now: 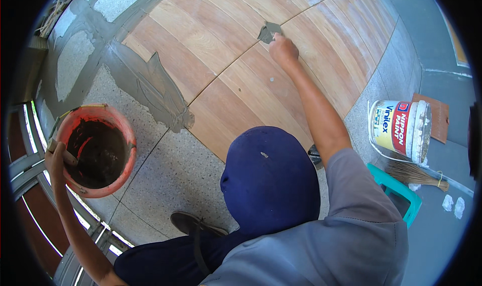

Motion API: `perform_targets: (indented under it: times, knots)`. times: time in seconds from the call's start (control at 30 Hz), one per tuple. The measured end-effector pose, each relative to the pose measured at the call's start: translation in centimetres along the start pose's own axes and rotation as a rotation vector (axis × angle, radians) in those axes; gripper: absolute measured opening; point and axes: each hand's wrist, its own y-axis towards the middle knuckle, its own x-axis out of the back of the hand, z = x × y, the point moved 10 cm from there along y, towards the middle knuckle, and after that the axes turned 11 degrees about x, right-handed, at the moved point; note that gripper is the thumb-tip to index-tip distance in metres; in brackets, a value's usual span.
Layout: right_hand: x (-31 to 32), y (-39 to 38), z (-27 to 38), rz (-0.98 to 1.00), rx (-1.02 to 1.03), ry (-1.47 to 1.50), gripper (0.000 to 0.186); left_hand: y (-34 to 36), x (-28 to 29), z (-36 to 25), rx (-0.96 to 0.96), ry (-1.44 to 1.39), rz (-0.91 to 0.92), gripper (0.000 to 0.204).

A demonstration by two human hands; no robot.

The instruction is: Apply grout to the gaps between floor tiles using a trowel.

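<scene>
My right hand (283,52) grips a trowel (268,31) loaded with grey mortar, low over a joint between wood-look floor tiles (226,125). At the left, my left hand (56,158) is closed on the handle of a red bucket (120,150), whose inside is dark with wet mortar. Grey mortar (145,85) is smeared in a broad band along the left edge of the tiles. My bent knee (266,175), in navy cloth, hides part of the floor below.
At the right stand a white paint pail (422,130) and a reddish board (437,110), with a straw broom (416,173) and teal plastic object (404,195) below, beside a grey wall (442,225). Metal slats (35,175) line the left. Speckled floor (150,180) surrounds my shoe (188,220).
</scene>
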Motion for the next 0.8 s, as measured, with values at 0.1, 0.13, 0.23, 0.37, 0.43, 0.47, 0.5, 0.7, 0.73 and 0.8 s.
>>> perform_targets:
  times: [0.1,0.13,0.23,0.37,0.43,0.47,0.5,0.7,0.73,0.8]
  knots:
    - [-0.5,0.8,0.8,0.057,0.03,-0.039,0.029,-0.4,-0.2,-0.4,-0.005,-0.023,0.001,0.028]
    - [-1.3,0.6,0.9,0.164,0.042,-0.077,0.03,-0.6,-0.1,-0.6,0.0,-0.051,-0.002,0.029]
    - [-1.1,0.2,1.5,0.237,0.139,-0.035,0.03,-1.0,0.1,-1.1,-0.018,0.001,-0.039,0.028]
    - [-0.7,-0.7,2.1,0.144,0.106,0.118,0.03,-0.9,-0.1,-0.9,-0.019,-0.077,0.045,0.027]
    - [-1.1,-1.9,3.0,0.059,0.066,-0.026,0.034,-0.5,-0.4,-0.2,0.026,-0.087,0.087,0.026]
    - [-2.6,-3.1,3.8,0.078,0.052,-0.066,0.037,-0.2,-0.5,-0.1,0.025,-0.084,0.092,0.026]
    - [-4.2,-4.7,4.5,0.112,0.023,-0.099,0.04,-0.1,-0.5,-0.1,0.026,-0.086,0.098,0.027]
    - [-6.2,-9.5,6.2,0.189,0.203,-0.14,0.039,-0.1,-0.4,-0.3,0.037,-0.11,0.082,0.029]
    - [-5.4,-8.8,5.9,0.177,0.209,-0.08,0.037,-0.3,-0.3,-0.5,0.036,-0.079,0.057,0.03]
    - [-4.1,-6.9,5.7,0.169,0.205,-0.019,0.035,-0.6,-0.8,-0.9,0.042,-0.111,0.094,0.03]
